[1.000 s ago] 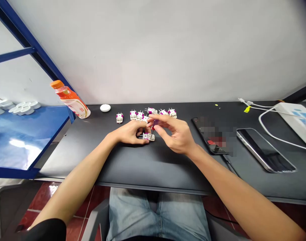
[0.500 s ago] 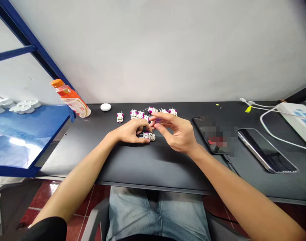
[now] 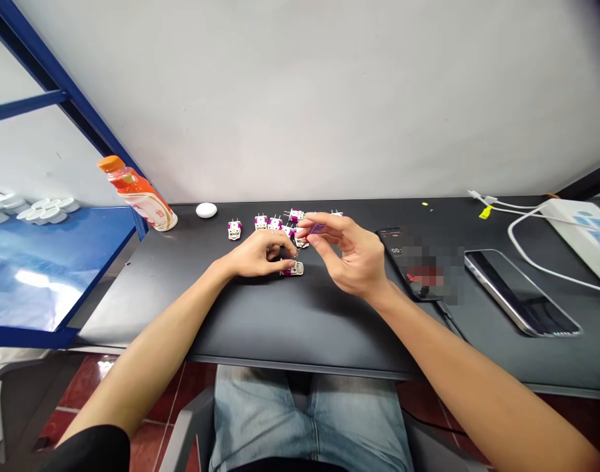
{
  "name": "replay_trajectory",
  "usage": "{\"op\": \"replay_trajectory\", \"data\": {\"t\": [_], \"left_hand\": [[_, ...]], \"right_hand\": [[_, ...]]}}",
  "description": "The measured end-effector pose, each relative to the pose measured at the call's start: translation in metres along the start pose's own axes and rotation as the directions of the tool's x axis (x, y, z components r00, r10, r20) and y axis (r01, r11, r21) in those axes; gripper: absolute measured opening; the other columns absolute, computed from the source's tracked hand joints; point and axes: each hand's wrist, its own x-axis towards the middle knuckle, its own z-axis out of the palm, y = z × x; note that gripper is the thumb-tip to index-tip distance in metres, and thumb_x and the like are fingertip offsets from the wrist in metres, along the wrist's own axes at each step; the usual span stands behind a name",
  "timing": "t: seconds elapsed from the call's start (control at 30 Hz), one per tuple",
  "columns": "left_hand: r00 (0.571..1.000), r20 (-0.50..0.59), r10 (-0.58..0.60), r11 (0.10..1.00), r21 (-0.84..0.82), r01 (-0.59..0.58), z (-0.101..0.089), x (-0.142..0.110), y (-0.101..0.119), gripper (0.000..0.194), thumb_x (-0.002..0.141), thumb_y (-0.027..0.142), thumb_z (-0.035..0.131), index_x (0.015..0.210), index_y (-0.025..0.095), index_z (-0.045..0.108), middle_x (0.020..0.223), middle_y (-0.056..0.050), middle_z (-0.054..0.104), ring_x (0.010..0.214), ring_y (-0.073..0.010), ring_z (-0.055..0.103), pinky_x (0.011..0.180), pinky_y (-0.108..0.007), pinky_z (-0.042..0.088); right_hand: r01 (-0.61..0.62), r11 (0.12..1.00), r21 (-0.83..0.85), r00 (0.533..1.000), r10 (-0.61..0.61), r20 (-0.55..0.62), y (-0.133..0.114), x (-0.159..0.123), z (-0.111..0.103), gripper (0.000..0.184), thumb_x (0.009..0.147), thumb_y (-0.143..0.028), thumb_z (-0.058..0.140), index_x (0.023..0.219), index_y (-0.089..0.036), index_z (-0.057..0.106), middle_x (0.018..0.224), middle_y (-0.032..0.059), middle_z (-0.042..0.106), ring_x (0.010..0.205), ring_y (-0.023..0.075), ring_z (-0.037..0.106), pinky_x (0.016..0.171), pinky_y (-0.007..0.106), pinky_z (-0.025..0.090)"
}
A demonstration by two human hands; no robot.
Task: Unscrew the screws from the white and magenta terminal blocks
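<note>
My left hand rests on the dark tabletop, its thumb against a small white-and-purple part with metal details. Pinched in the fingertips of my right hand is a small screwdriver with a see-through purple handle. Its thin shaft slants down to the left, towards my left fingertips. Whether the tip touches anything there, I cannot tell. Just behind both hands lie several similar white-and-purple parts with metal pins, some hidden by my fingers. One more such part sits apart on the left.
An orange-capped bottle and a white oval object stand at the back left. On the right lie a black phone with a cable, a second phone, and a white box with white cables. A wall rises behind the table.
The screwdriver has lifted slightly off the part and its handle tilts further over to the right. My left fingers have shifted, and the part under the thumb now sits turned a little differently.
</note>
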Motion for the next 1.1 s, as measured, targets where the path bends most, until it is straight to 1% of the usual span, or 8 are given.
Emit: {"op": "replay_trajectory", "data": {"t": [0.2, 0.53, 0.63, 0.77, 0.87, 0.93, 1.0, 1.1], "left_hand": [[0.995, -0.098, 0.0, 0.999, 0.037, 0.004, 0.006, 0.0, -0.005, 0.023, 0.105, 0.042, 0.078, 0.102, 0.021, 0.087, 0.095, -0.005, 0.081, 0.068, -0.013, 0.054, 0.069, -0.03, 0.048], [0.933, -0.309, -0.184, 0.975, 0.063, 0.213, 0.012, 0.005, -0.004, 0.028, 0.1, 0.039, 0.075, 0.118, 0.02, 0.086, 0.098, -0.004, 0.084, 0.063, -0.0122, 0.056, 0.068, -0.03, 0.049], [0.94, -0.281, -0.192, 0.972, 0.074, 0.221, 0.004, 0.003, 0.001, 0.027, 0.099, 0.047, 0.076, 0.101, 0.021, 0.08, 0.09, -0.002, 0.079, 0.064, -0.0128, 0.055, 0.067, -0.03, 0.048], [0.974, -0.114, -0.195, 0.972, 0.113, 0.208, -0.012, -0.001, 0.004, 0.035, 0.09, 0.054, 0.088, 0.087, 0.022, 0.073, 0.083, -0.001, 0.076, 0.074, -0.0165, 0.062, 0.07, -0.03, 0.049], [0.97, -0.048, -0.238, 0.951, 0.191, 0.243, -0.03, -0.005, 0.0, 0.04, 0.089, 0.06, 0.089, 0.083, 0.022, 0.077, 0.08, -0.001, 0.078, 0.069, -0.0158, 0.061, 0.067, -0.031, 0.046], [0.957, -0.072, -0.28, 0.921, 0.261, 0.289, -0.043, -0.009, -0.005, 0.041, 0.09, 0.062, 0.089, 0.084, 0.022, 0.081, 0.077, -0.001, 0.08, 0.066, -0.0154, 0.06, 0.067, -0.031, 0.044], [0.95, -0.162, -0.268, 0.903, 0.3, 0.307, -0.054, -0.013, -0.01, 0.037, 0.092, 0.059, 0.086, 0.086, 0.022, 0.084, 0.08, -0.002, 0.083, 0.067, -0.0159, 0.061, 0.068, -0.032, 0.045], [0.945, -0.215, -0.249, 0.89, 0.334, 0.31, -0.063, -0.017, -0.016, 0.039, 0.087, 0.061, 0.09, 0.09, 0.022, 0.085, 0.084, -0.003, 0.085, 0.068, -0.0167, 0.064, 0.068, -0.032, 0.046]], "right_hand": [[0.008, 1.0, -0.003, 1.0, -0.008, -0.017, 0.002, -0.001, 0.0, 0.038, 0.114, -0.02, 0.075, 0.148, -0.036, 0.082, 0.133, 0.0037, 0.09, 0.115, 0.0219, 0.091, 0.103, 0.041, 0.081], [-0.017, 1.0, -0.013, 0.999, 0.016, -0.031, 0.003, -0.001, -0.001, 0.035, 0.115, -0.027, 0.075, 0.148, -0.038, 0.081, 0.129, 0.0028, 0.091, 0.111, 0.0213, 0.092, 0.1, 0.039, 0.081], [-0.032, 0.999, -0.028, 0.999, 0.031, -0.033, 0.003, 0.0, -0.001, 0.032, 0.116, -0.032, 0.076, 0.147, -0.036, 0.081, 0.127, 0.0035, 0.091, 0.108, 0.022, 0.092, 0.099, 0.04, 0.081], [-0.037, 0.996, -0.078, 0.999, 0.034, -0.039, 0.001, 0.0, -0.001, 0.031, 0.115, -0.034, 0.075, 0.145, -0.033, 0.082, 0.125, 0.0049, 0.091, 0.109, 0.0227, 0.091, 0.097, 0.04, 0.082], [-0.027, 0.997, -0.078, 0.999, 0.023, -0.042, 0.001, 0.0, -0.001, 0.032, 0.115, -0.029, 0.076, 0.145, -0.033, 0.082, 0.124, 0.0043, 0.091, 0.105, 0.021, 0.091, 0.095, 0.038, 0.081], [-0.024, 0.997, -0.078, 0.999, 0.021, -0.041, 0.001, 0.0, -0.001, 0.033, 0.114, -0.026, 0.076, 0.146, -0.033, 0.082, 0.123, 0.0037, 0.091, 0.104, 0.0203, 0.091, 0.095, 0.037, 0.081], [-0.024, 0.997, -0.079, 0.999, 0.021, -0.034, 0.001, 0.0, -0.001, 0.034, 0.113, -0.023, 0.076, 0.145, -0.034, 0.082, 0.123, 0.0034, 0.091, 0.105, 0.0201, 0.091, 0.095, 0.036, 0.08], [-0.036, 0.997, -0.073, 0.999, 0.034, -0.027, 0.001, 0.0, -0.001, 0.034, 0.113, -0.023, 0.075, 0.145, -0.034, 0.082, 0.125, 0.0037, 0.091, 0.106, 0.0204, 0.091, 0.095, 0.037, 0.08]]}}
